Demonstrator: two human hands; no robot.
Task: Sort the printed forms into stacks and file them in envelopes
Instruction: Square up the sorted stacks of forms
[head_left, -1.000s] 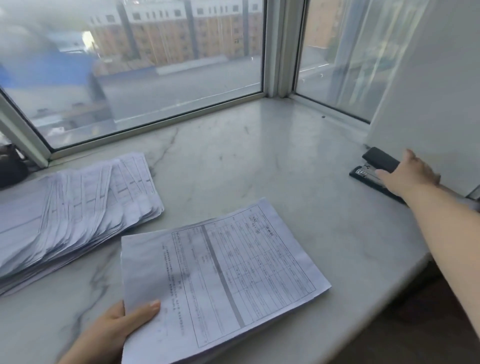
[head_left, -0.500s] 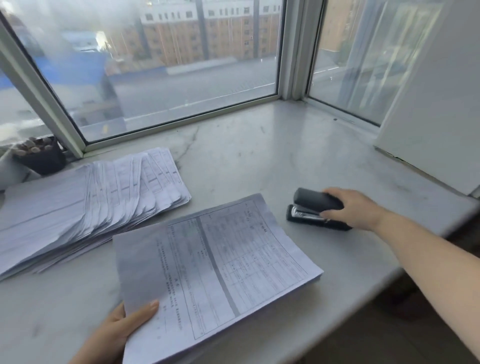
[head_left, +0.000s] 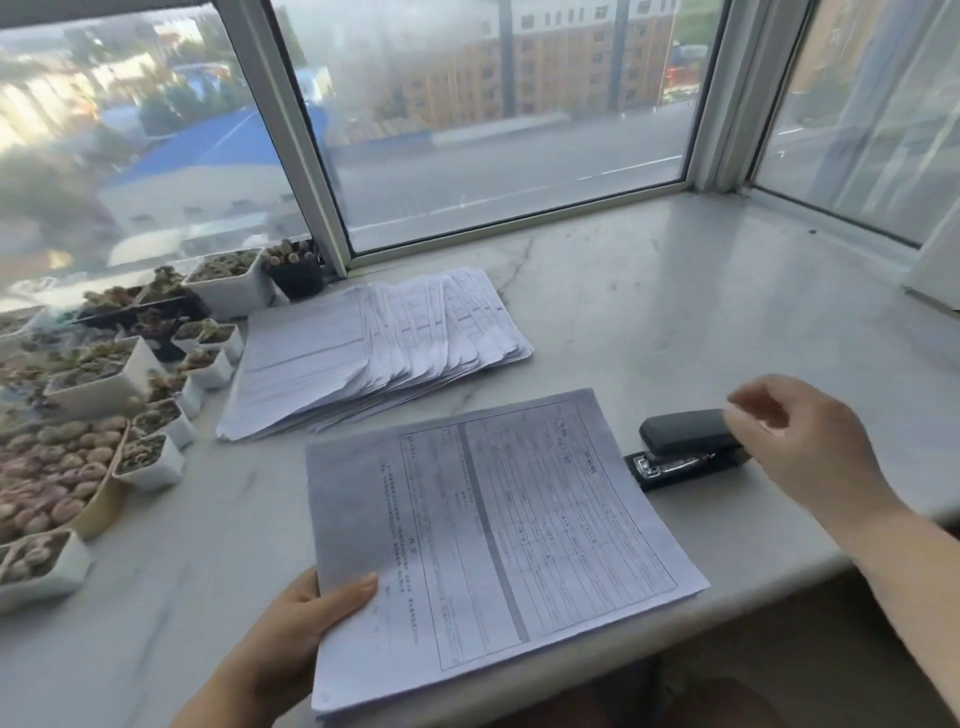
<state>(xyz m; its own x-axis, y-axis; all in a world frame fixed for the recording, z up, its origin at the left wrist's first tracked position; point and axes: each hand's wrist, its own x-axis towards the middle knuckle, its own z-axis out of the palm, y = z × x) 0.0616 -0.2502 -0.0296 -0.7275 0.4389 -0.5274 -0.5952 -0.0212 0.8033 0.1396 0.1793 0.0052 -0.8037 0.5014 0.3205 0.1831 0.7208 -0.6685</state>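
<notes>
On the near stack of printed forms (head_left: 498, 545): ruled tables and rows of small print, too blurred to read; no brand or label legible anywhere. Lying at the near edge of the marble sill (head_left: 675, 291), partly over the edge, lower left corner pinched by the left hand (head_left: 296, 629), thumb on top of the sheet, fingers under the paper. Farther and to the left, a second pile of forms (head_left: 374, 348), fanned out flat on the sill, well apart from both hands. Just right of the near stack, a black stapler (head_left: 685, 449), lying flat. Right hand (head_left: 800, 447) at its right end, fingers loosely curled; touching or gripping cannot be told. At far left, white square pots (head_left: 228, 286) and one dark pot (head_left: 296, 273), filled with small succulents.
</notes>
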